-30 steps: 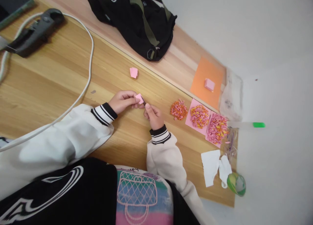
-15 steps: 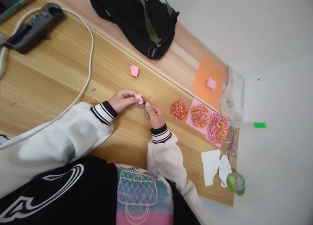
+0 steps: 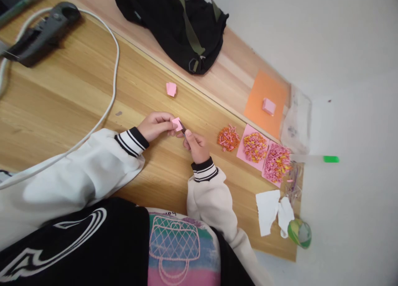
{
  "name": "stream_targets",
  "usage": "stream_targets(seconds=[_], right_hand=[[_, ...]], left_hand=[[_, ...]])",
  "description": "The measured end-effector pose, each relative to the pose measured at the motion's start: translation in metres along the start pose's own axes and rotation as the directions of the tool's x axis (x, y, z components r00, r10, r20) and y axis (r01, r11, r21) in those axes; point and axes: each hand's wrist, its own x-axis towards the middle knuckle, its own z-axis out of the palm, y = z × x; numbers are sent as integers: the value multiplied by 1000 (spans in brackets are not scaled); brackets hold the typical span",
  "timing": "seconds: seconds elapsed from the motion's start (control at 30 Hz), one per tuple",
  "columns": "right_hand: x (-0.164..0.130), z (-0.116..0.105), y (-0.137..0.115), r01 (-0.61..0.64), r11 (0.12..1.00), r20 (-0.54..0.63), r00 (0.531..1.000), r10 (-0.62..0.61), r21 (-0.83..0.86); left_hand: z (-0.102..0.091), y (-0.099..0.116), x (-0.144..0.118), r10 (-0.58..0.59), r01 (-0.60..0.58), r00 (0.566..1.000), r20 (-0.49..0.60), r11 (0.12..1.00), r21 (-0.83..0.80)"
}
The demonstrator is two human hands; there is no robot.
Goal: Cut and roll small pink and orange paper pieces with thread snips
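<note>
Over the middle of the wooden table, my left hand [image 3: 158, 125] pinches a small pink paper square [image 3: 176, 123] between thumb and fingers. My right hand [image 3: 197, 146] is closed round a small dark pointed tool [image 3: 183, 128], whose kind I cannot make out because the fingers cover most of it. The tool's tip meets the right edge of the paper. Beyond my hands lies a small stack of pink paper pieces [image 3: 171, 89]. To the right of my right hand is a heap of orange and pink twisted bits [image 3: 228, 138].
Two more heaps of twisted bits [image 3: 255, 147] sit on pink sheets [image 3: 242, 153]. An orange sheet [image 3: 256, 97] carries a pink block [image 3: 268, 106]. White torn paper [image 3: 267, 211] and a green cup [image 3: 300, 233] stand right. A black bag [image 3: 174, 37] lies behind; a white cable [image 3: 115, 70] crosses left.
The pink paper square and the tool tip have shifted very slightly against each other. Both hands stay in nearly the same place, and their grip looks the same.
</note>
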Motion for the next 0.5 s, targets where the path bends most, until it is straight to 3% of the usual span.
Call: stream_targets(seconds=[0.5], right_hand=[[0, 0, 0, 13, 1000, -9, 1000, -13, -22]], left_hand=[[0, 1, 0, 13, -14, 1000, 4, 999, 49]])
